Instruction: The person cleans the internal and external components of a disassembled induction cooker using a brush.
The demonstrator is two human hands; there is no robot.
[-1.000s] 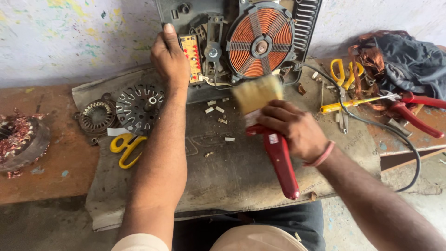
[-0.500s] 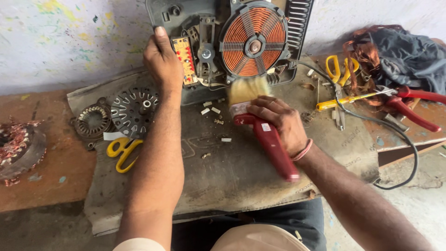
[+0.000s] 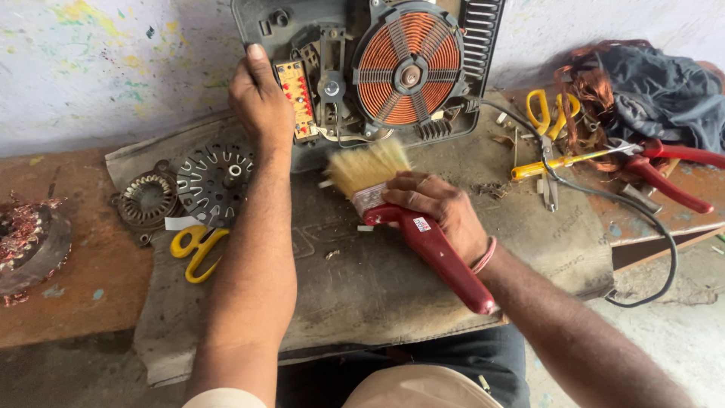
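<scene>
Leftmost on the worktop [image 3: 68, 302] lies one burnt copper winding [image 3: 26, 242], then two round metal motor parts [image 3: 181, 189] and one pair of yellow scissors [image 3: 198, 245] on the grey mat [image 3: 362, 279]. Next, the left hand [image 3: 260, 102] presses flat, fingers spread, on the opened induction cooker [image 3: 362, 72], which leans against the wall with its single copper coil [image 3: 408, 68] showing. Just below it, the right hand [image 3: 438, 211] is closed around one red-handled paintbrush [image 3: 411, 219], bristles near the cooker's lower edge. Brushing well probably means light strokes away from the circuit board, housing held steady. Farther right lie a second pair of yellow scissors [image 3: 547, 113], one yellow screwdriver [image 3: 566, 162] and one pair of red pliers [image 3: 668, 170].
</scene>
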